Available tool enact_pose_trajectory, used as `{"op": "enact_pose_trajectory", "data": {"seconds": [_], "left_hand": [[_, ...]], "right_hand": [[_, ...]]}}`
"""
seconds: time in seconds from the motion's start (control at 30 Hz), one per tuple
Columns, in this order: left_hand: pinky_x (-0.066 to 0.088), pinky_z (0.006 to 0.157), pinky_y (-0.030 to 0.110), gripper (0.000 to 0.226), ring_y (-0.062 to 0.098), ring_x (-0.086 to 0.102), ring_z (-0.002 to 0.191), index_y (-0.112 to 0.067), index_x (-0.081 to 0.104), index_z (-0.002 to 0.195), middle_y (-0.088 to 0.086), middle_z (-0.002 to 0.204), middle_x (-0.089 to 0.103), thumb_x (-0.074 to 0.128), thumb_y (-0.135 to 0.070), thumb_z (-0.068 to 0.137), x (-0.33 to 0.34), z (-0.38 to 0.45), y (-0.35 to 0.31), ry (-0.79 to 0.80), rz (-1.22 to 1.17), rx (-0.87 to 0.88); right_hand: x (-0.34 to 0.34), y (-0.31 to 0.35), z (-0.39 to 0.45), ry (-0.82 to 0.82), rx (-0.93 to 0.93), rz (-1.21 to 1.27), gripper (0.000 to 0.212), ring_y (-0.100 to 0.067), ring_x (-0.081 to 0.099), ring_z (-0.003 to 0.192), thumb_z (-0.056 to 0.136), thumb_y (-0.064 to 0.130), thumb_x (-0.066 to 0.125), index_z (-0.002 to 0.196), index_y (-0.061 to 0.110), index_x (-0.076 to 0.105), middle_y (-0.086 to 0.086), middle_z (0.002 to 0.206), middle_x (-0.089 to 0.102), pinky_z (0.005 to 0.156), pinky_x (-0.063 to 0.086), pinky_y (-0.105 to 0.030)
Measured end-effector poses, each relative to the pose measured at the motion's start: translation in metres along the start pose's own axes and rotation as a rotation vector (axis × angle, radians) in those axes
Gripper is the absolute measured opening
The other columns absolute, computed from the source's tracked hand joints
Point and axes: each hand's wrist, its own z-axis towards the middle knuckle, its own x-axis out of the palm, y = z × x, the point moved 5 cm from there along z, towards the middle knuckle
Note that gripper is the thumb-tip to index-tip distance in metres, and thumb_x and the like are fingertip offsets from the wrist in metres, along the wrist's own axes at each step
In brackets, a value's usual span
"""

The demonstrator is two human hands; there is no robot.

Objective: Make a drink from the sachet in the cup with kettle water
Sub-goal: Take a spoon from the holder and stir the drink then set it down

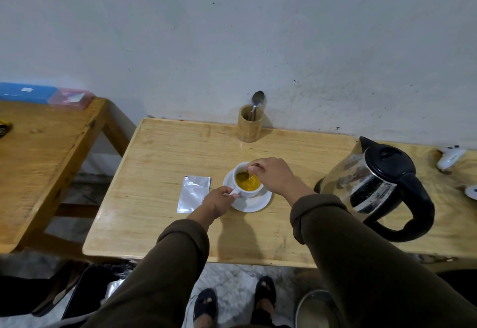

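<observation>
A white cup (251, 193) stands on a white saucer (258, 205) in the middle of the wooden table (160, 162). It holds an orange-yellow drink (249, 182). My left hand (219, 200) pinches the cup's handle. My right hand (273, 175) is over the cup's far rim, holding a spoon (244, 175) whose bowl dips into the drink. A torn silver sachet (193, 193) lies flat just left of the saucer. The steel kettle (374, 185) with black lid and handle stands to the right.
A bamboo holder (249, 127) with another spoon (256, 102) stands by the wall. White objects (450, 158) lie at the far right. A second table (44, 152) at the left carries blue and pink boxes (46, 94). A metal bowl (316, 309) sits on the floor.
</observation>
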Motion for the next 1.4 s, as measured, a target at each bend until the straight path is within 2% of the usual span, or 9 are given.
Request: {"op": "enact_pose_trajectory", "data": {"seconds": [0.13, 0.3, 0.5, 0.6, 0.8, 0.97, 1.03, 1.23, 1.4], "left_hand": [[0.045, 0.095, 0.034, 0.033, 0.029, 0.056, 0.114, -0.011, 0.06, 0.116, 0.011, 0.123, 0.062, 0.049, -0.033, 0.094, -0.001, -0.003, -0.003, -0.002, 0.033, -0.001], [0.041, 0.082, 0.027, 0.034, 0.025, 0.055, 0.1, -0.01, 0.061, 0.115, 0.012, 0.123, 0.062, 0.048, -0.034, 0.095, 0.0, -0.004, -0.004, -0.005, 0.06, 0.005], [0.045, 0.092, 0.032, 0.039, 0.029, 0.056, 0.114, -0.012, 0.059, 0.119, 0.011, 0.124, 0.062, 0.044, -0.039, 0.096, 0.0, -0.005, -0.009, -0.032, 0.139, 0.018], [0.044, 0.094, 0.033, 0.041, 0.03, 0.056, 0.115, -0.012, 0.058, 0.121, 0.012, 0.126, 0.061, 0.042, -0.04, 0.096, 0.001, -0.006, -0.01, -0.041, 0.177, 0.033], [0.042, 0.096, 0.033, 0.041, 0.033, 0.054, 0.117, -0.008, 0.056, 0.123, 0.016, 0.128, 0.059, 0.041, -0.037, 0.098, 0.003, -0.006, -0.01, -0.054, 0.205, 0.07], [0.042, 0.096, 0.034, 0.04, 0.034, 0.055, 0.116, -0.006, 0.056, 0.122, 0.018, 0.126, 0.06, 0.04, -0.035, 0.098, 0.005, -0.007, -0.007, -0.072, 0.175, 0.083], [0.041, 0.095, 0.034, 0.04, 0.034, 0.055, 0.116, -0.006, 0.055, 0.122, 0.018, 0.125, 0.061, 0.039, -0.033, 0.098, 0.006, -0.009, -0.006, -0.093, 0.165, 0.085], [0.041, 0.098, 0.035, 0.039, 0.034, 0.054, 0.118, -0.006, 0.055, 0.123, 0.018, 0.127, 0.06, 0.04, -0.033, 0.098, 0.012, -0.014, -0.004, -0.189, 0.099, 0.072], [0.042, 0.097, 0.035, 0.039, 0.033, 0.054, 0.117, -0.008, 0.055, 0.124, 0.015, 0.127, 0.06, 0.039, -0.033, 0.098, 0.017, -0.02, -0.002, -0.253, 0.02, 0.018]], "right_hand": [[0.001, -0.001, -0.005, 0.056, 0.025, 0.108, 0.027, -0.021, 0.064, 0.1, 0.089, 0.033, 0.059, 0.099, 0.013, 0.074, -0.006, 0.104, 0.073, 0.086, 0.048, -0.032], [0.006, -0.001, -0.018, 0.186, 0.122, 0.345, 0.019, -0.013, 0.062, 0.085, 0.075, 0.019, 0.077, 0.093, 0.011, 0.077, -0.007, 0.089, 0.072, 0.09, 0.05, -0.032], [0.014, -0.015, -0.038, 0.286, 0.305, 0.349, 0.009, -0.002, 0.061, 0.055, 0.08, 0.005, 0.068, 0.082, 0.008, 0.076, 0.006, 0.061, 0.068, 0.049, 0.045, -0.013], [0.016, -0.024, -0.049, 0.264, 0.4, 0.362, 0.012, -0.003, 0.053, 0.039, 0.08, 0.015, 0.068, 0.07, 0.008, 0.068, 0.005, 0.047, 0.064, 0.049, 0.039, -0.02], [0.02, -0.039, -0.074, 0.223, 0.416, 0.319, 0.013, -0.014, 0.061, 0.074, 0.083, 0.008, 0.065, 0.073, 0.016, 0.064, 0.0, 0.075, 0.068, 0.054, 0.04, -0.018], [0.039, -0.061, -0.09, 0.078, 0.5, 0.313, 0.025, -0.011, 0.056, 0.058, 0.074, 0.005, 0.075, 0.07, 0.02, 0.054, 0.0, 0.064, 0.061, 0.05, 0.046, -0.016], [0.045, -0.067, -0.093, 0.042, 0.5, 0.303, 0.028, -0.014, 0.055, 0.064, 0.071, 0.008, 0.077, 0.061, 0.025, 0.057, 0.003, 0.065, 0.06, 0.063, 0.048, -0.021], [0.056, -0.09, -0.098, -0.064, 0.537, 0.401, 0.031, -0.017, 0.054, 0.076, 0.074, 0.006, 0.072, 0.056, 0.026, 0.056, -0.002, 0.076, 0.061, 0.051, 0.038, -0.018], [0.051, -0.118, -0.089, -0.118, 0.622, 0.404, 0.02, -0.017, 0.056, 0.081, 0.078, 0.008, 0.07, 0.064, 0.019, 0.062, 0.0, 0.08, 0.063, 0.076, 0.046, -0.025]]}}
